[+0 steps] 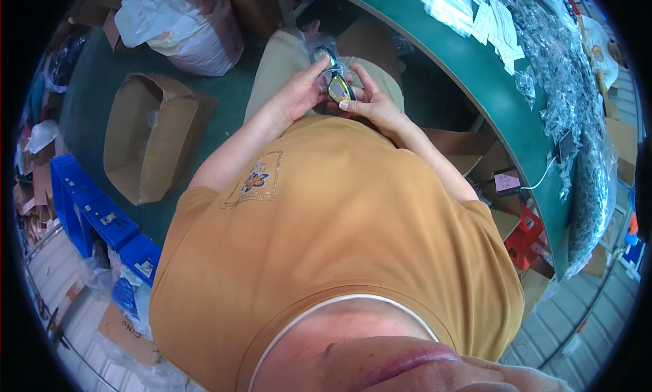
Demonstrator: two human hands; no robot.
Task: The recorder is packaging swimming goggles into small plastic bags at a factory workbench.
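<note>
Over my lap I hold a pair of swimming goggles [339, 90] with shiny yellowish lenses and dark rims. Clear plastic shows around the far lens; whether it is a bag or a strap I cannot tell. My left hand [303, 93] grips the goggles from the left, its thumb near the far lens. On the other side, my right hand [377, 108] pinches the near lens's lower edge with the thumb, the forefinger raised beside it. The remaining fingers are partly hidden beneath the goggles.
A curved green table [502, 93] runs along my right, heaped with clear-wrapped packets [560, 73] and white slips [497, 33]. To my left are an opened cardboard box [180, 140], a stuffed white plastic bag [197, 42] and blue bins [102, 215]. A red crate [526, 239] sits under the table.
</note>
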